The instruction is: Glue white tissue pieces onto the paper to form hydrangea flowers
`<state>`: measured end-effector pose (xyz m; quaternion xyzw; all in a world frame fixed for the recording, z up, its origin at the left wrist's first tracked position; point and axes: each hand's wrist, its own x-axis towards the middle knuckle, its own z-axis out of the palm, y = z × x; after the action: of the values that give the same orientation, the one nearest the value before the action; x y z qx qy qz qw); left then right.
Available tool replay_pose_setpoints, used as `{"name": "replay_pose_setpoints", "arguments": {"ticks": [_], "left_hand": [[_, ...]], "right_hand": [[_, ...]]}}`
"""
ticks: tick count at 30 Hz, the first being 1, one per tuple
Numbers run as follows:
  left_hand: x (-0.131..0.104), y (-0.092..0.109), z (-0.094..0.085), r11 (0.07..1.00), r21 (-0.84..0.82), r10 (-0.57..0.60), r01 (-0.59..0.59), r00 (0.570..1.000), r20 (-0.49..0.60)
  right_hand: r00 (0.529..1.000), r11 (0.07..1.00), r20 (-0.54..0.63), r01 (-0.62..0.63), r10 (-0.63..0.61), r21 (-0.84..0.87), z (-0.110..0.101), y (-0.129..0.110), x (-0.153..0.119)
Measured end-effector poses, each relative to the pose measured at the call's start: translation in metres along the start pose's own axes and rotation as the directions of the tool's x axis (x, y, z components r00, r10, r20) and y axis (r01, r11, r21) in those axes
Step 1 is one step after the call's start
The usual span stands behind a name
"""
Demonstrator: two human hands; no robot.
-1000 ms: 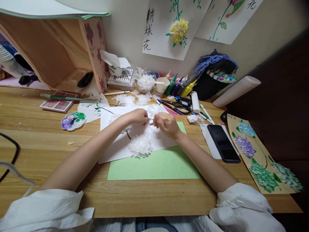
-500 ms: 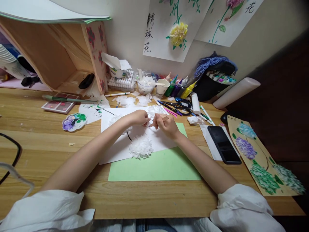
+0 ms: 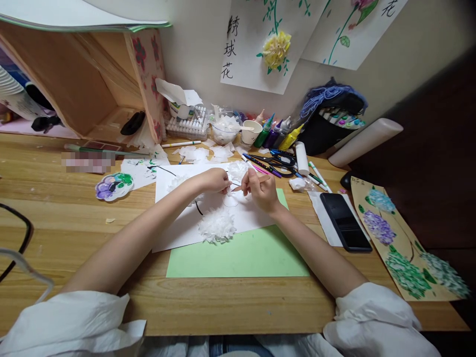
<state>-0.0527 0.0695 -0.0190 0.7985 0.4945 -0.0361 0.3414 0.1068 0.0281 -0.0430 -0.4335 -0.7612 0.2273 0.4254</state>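
White paper point(image 3: 174, 238) lies partly over a green sheet point(image 3: 238, 263). Fluffy white paper flowers sit on it, one nearest me point(image 3: 217, 225) and others behind my forearm and beyond my hands. My left hand point(image 3: 217, 181) is closed just above the paper, its fingertips pinched on something too small to make out. Just right of it, my right hand point(image 3: 261, 188) grips a thin brown stick point(image 3: 263, 179), its tip pointing left toward the left fingertips. A faint round outline shows on the paper below the hands, and black lines run between flowers.
Scissors point(image 3: 284, 161), markers and paint bottles point(image 3: 275, 133) stand or lie behind the hands, near a paper cup point(image 3: 251, 133) and a bowl of white scraps point(image 3: 224, 131). At right are a phone point(image 3: 345, 221) and a flower picture point(image 3: 394, 228); at left, a paint palette point(image 3: 114, 187).
My right hand has moved slightly right with the stick, away from my left fingertips. My left hand has hardly moved.
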Motion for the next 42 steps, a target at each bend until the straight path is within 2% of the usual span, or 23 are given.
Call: {"name": "replay_pose_setpoints", "arguments": {"ticks": [11, 16, 20, 23, 26, 31, 33, 35, 38, 40, 42], "left_hand": [[0.001, -0.001, 0.001, 1.000, -0.011, 0.007, -0.007, 1.000, -0.001], [0.001, 0.000, 0.001, 1.000, 0.007, 0.005, -0.005, 1.000, -0.006], [0.001, -0.002, 0.001, 1.000, 0.004, 0.009, -0.009, 1.000, -0.014], [0.001, -0.002, 0.002, 1.000, 0.028, 0.011, -0.010, 1.000, -0.025], [0.001, 0.000, 0.002, 1.000, 0.009, -0.002, 0.003, 1.000, -0.028], [-0.002, -0.001, -0.004, 0.984, -0.178, -0.014, 0.016, 1.000, 0.016], [-0.005, -0.007, -0.013, 0.984, -0.176, -0.012, 0.005, 0.999, -0.041], [-0.007, -0.015, -0.024, 0.997, -0.073, -0.031, 0.018, 0.984, -0.177], [-0.003, -0.028, -0.040, 0.983, 0.110, -0.093, 0.148, 0.912, -0.400], [0.007, -0.033, -0.047, 0.963, 0.158, -0.124, 0.217, 0.882, -0.454], [0.021, -0.036, -0.049, 0.957, 0.164, -0.143, 0.239, 0.882, -0.449]], "right_hand": [[0.997, 1.000, 0.073, 0.008, -0.008, -0.001, 0.003, 0.002, 0.001], [0.992, 0.996, 0.089, 0.089, -0.088, -0.016, 0.002, 0.001, 0.001], [0.972, 0.975, 0.135, 0.204, -0.192, -0.085, 0.004, 0.001, 0.002], [0.960, 0.962, 0.171, 0.244, -0.221, -0.127, 0.006, 0.000, 0.002], [0.973, 0.976, 0.125, 0.203, -0.192, -0.083, 0.002, -0.002, 0.002], [0.993, 0.996, -0.097, 0.070, -0.064, 0.058, -0.012, -0.003, 0.003], [0.985, 0.995, -0.168, 0.045, -0.028, 0.095, -0.017, -0.003, 0.005], [0.976, 0.993, -0.217, 0.032, -0.006, 0.114, -0.021, -0.002, 0.009], [0.966, 0.993, -0.258, 0.015, 0.017, 0.120, -0.024, -0.001, 0.013], [0.963, 0.993, -0.268, 0.002, 0.030, 0.117, -0.026, -0.001, 0.015], [0.963, 0.993, -0.267, -0.012, 0.044, 0.119, -0.027, -0.001, 0.016]]}}
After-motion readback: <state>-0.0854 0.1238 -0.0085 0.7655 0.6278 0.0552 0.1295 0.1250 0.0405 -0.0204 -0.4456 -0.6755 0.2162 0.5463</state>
